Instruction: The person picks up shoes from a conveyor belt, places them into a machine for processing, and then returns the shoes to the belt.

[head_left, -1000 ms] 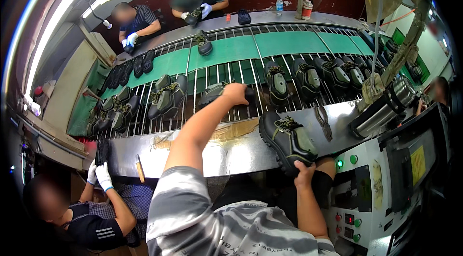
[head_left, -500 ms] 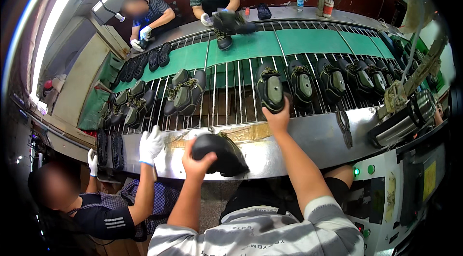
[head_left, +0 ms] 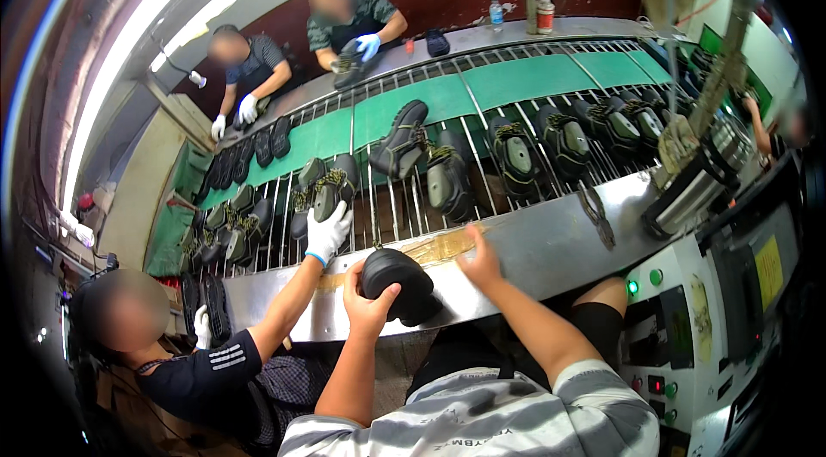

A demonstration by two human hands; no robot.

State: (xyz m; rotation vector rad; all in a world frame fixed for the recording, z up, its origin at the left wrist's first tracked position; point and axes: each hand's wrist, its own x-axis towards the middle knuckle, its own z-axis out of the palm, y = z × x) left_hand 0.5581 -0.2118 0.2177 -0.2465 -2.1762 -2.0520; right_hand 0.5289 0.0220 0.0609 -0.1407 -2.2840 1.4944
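My left hand [head_left: 370, 306] grips a black shoe [head_left: 397, 278] over the near edge of the metal table, its dark, smooth side turned up. Fingers apart and empty, my right hand [head_left: 482, 262] hovers by the brown tape strip [head_left: 447, 247] on that table. Just beyond it, a black shoe with a grey-green insert [head_left: 441, 184] rests on the rods of the rack. To the left, a co-worker's white-gloved hand [head_left: 328, 236] touches another such shoe [head_left: 334, 186]. A dark ankle-high shoe [head_left: 401, 143] lies on the rack further back.
More shoes [head_left: 514, 156] line the rods on the right. Pliers [head_left: 596, 218] and a steel flask [head_left: 693, 190] sit at the right of the table. A control panel [head_left: 662, 345] stands beside my right side. Two co-workers work behind the green belt [head_left: 499, 83].
My right hand has let go of the shoe on the rods and drawn back. The left-hand co-worker's glove has reached to a shoe. One dark shoe now lies further back on the rack.
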